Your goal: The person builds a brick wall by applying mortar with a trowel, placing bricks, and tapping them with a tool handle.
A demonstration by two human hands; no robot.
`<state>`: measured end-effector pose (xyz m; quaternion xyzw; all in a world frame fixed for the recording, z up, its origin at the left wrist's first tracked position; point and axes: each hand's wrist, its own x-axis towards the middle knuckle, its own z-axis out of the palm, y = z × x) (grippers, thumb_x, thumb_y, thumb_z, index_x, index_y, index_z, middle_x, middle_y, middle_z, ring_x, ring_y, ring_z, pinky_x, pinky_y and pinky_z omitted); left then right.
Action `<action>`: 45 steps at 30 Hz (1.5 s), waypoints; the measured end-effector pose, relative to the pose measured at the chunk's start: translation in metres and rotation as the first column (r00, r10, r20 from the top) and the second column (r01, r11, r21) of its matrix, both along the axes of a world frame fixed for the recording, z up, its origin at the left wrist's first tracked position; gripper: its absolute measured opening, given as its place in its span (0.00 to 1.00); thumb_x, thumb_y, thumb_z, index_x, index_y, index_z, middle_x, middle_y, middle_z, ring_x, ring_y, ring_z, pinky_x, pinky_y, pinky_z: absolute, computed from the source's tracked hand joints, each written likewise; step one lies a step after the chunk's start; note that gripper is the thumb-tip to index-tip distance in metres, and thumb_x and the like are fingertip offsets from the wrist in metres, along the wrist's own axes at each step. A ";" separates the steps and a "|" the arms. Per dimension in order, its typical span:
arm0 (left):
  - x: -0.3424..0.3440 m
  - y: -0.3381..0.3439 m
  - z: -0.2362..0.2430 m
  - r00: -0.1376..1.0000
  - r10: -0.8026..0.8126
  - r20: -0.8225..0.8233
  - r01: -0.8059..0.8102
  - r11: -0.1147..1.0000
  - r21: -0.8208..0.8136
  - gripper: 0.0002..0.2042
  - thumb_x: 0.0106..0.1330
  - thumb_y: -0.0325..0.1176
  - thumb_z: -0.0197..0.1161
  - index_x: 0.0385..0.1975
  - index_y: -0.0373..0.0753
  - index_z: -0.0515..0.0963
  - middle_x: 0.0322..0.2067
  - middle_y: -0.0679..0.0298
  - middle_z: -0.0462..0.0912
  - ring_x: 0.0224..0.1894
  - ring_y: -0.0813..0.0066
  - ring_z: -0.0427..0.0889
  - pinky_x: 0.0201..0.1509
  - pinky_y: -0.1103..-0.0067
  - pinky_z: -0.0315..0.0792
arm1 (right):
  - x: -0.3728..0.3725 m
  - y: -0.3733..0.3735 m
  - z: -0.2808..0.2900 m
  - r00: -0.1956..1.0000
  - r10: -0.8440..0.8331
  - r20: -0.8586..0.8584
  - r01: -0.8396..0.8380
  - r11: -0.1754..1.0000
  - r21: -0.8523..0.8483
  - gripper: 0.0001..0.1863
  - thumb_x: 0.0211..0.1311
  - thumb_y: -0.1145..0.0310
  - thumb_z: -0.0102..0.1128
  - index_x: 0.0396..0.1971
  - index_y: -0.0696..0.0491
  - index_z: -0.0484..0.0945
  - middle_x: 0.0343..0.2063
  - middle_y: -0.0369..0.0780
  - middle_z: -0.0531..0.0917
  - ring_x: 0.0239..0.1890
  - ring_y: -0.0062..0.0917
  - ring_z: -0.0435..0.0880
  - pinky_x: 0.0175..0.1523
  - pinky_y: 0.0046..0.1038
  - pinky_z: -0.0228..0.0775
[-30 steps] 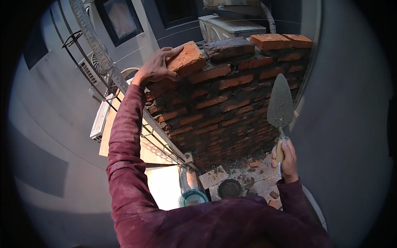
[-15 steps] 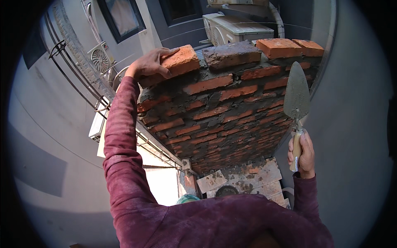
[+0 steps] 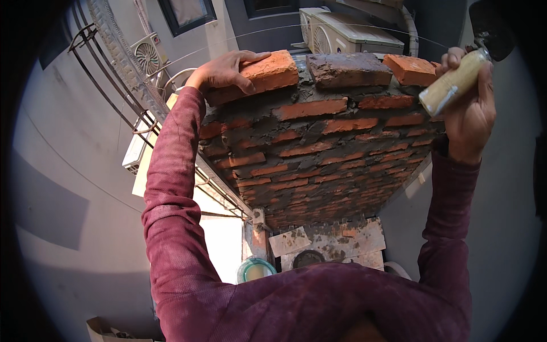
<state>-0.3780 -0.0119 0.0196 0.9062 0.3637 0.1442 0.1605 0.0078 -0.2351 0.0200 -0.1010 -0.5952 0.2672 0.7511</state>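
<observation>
My left hand grips an orange brick at the left end of the top course, with fingers over its top and thumb against its near face. Raised at the far right, my right hand is closed round the pale wooden handle of a trowel. The dark blade points away, past the wall top. Between the hands sit a dark, mortar-smeared brick and another orange brick, apart from each other. Below them is the brick wall, its joints filled with grey mortar.
Steel bars rise beside the wall's left end. A taut string crosses behind the top course, and air-conditioner units stand beyond. Far below are a round bucket, a dark round tub and stained boards.
My right hand has lifted the trowel up and away to the wall top, tipping its blade away from me. My left hand stays on the same brick while the whole view has shifted slightly.
</observation>
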 end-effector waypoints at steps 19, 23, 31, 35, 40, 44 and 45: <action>-0.058 -0.057 -0.051 0.971 0.104 0.216 -0.216 0.771 0.599 0.23 0.60 0.40 0.71 0.54 0.38 0.80 0.52 0.53 0.82 0.54 0.54 0.81 0.60 0.69 0.73 | -0.176 0.236 0.102 0.623 0.125 0.772 0.204 0.927 -0.315 0.11 0.70 0.66 0.58 0.38 0.60 0.77 0.32 0.43 0.80 0.36 0.32 0.84 0.39 0.33 0.86; -0.068 -0.057 -0.051 0.977 0.077 0.197 -0.183 0.779 0.600 0.22 0.60 0.42 0.70 0.52 0.38 0.82 0.52 0.56 0.83 0.53 0.54 0.81 0.58 0.68 0.74 | -0.185 0.252 0.072 0.436 0.383 0.814 0.231 0.827 -0.513 0.08 0.68 0.70 0.59 0.37 0.61 0.79 0.34 0.42 0.82 0.35 0.31 0.85 0.38 0.33 0.85; -0.049 -0.051 -0.056 0.963 0.120 0.240 -0.248 0.737 0.628 0.24 0.59 0.45 0.71 0.52 0.40 0.82 0.49 0.54 0.84 0.51 0.56 0.82 0.57 0.69 0.74 | -0.175 0.235 0.103 0.572 0.167 0.803 0.263 0.890 -0.372 0.12 0.71 0.66 0.57 0.42 0.61 0.76 0.37 0.45 0.82 0.38 0.34 0.86 0.42 0.33 0.86; -0.073 -0.058 -0.063 0.962 0.148 0.230 -0.266 0.705 0.657 0.25 0.58 0.45 0.72 0.53 0.40 0.82 0.48 0.54 0.84 0.50 0.57 0.82 0.56 0.70 0.75 | -0.210 0.235 0.074 0.412 0.342 0.844 0.220 0.862 -0.457 0.11 0.71 0.66 0.58 0.42 0.59 0.76 0.39 0.45 0.83 0.39 0.34 0.86 0.43 0.34 0.86; -0.057 -0.051 -0.063 0.958 0.108 0.266 -0.266 0.687 0.676 0.24 0.59 0.48 0.71 0.51 0.40 0.83 0.50 0.56 0.84 0.50 0.57 0.82 0.56 0.68 0.76 | -0.197 0.231 0.106 0.530 0.167 0.832 0.268 0.897 -0.351 0.12 0.70 0.67 0.59 0.43 0.62 0.76 0.36 0.48 0.84 0.36 0.35 0.88 0.42 0.33 0.87; -0.061 -0.053 -0.068 0.961 0.117 0.252 -0.261 0.689 0.676 0.24 0.60 0.48 0.70 0.51 0.40 0.82 0.50 0.57 0.83 0.52 0.58 0.81 0.57 0.68 0.75 | -0.200 0.241 0.079 0.442 0.274 0.854 0.231 0.886 -0.403 0.12 0.71 0.68 0.58 0.45 0.61 0.73 0.41 0.45 0.83 0.39 0.34 0.87 0.43 0.35 0.87; -0.061 -0.054 -0.066 0.961 0.117 0.252 -0.261 0.690 0.676 0.24 0.60 0.49 0.70 0.51 0.40 0.82 0.51 0.58 0.83 0.53 0.58 0.80 0.57 0.68 0.75 | -0.205 0.240 0.072 0.397 0.322 0.860 0.183 0.890 -0.418 0.11 0.71 0.68 0.57 0.44 0.61 0.73 0.41 0.44 0.83 0.38 0.34 0.87 0.43 0.35 0.87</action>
